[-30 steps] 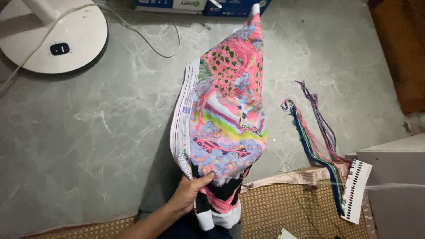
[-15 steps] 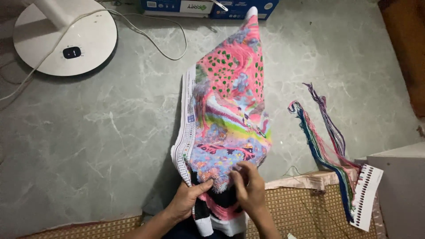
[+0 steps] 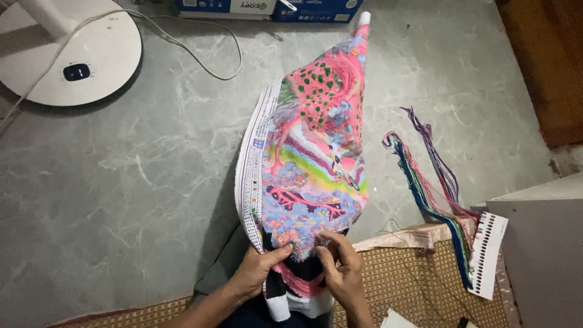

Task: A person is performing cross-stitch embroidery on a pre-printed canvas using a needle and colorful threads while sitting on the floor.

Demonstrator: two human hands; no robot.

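Down at the bottom centre of the frame, two hands are working on one piece of needlework. The left hand [image 3: 258,273] is gripping the lower edge of the embroidery cloth [image 3: 316,152], thumb on top and fingers tucked beneath. The right hand [image 3: 341,267] is pressing its curled fingers against the same lower edge, just beside the left; it seems to be pinching something small, perhaps a needle, but that is too fine to make out.

The cloth is rising from the hands toward the upper centre, tapering to a white tip near two blue boxes [image 3: 273,7] at the top edge. Its face is showing pink, green and blue stitching, with one white printed border [image 3: 252,182] running down its left side.

One bundle of coloured threads [image 3: 431,182] is lying at centre right, well apart from the cloth, its ends fastened to one white card [image 3: 489,255]. One woven mat [image 3: 425,285] is covering the bottom right, its edge folding up under the threads. One white round fan base [image 3: 67,54] is sitting at upper left, with one white cord [image 3: 200,51] trailing from it.

Bare grey marble floor [image 3: 121,182] is filling the whole left half, giving wide room there; a grey box edge [image 3: 540,255] is closing off the right.
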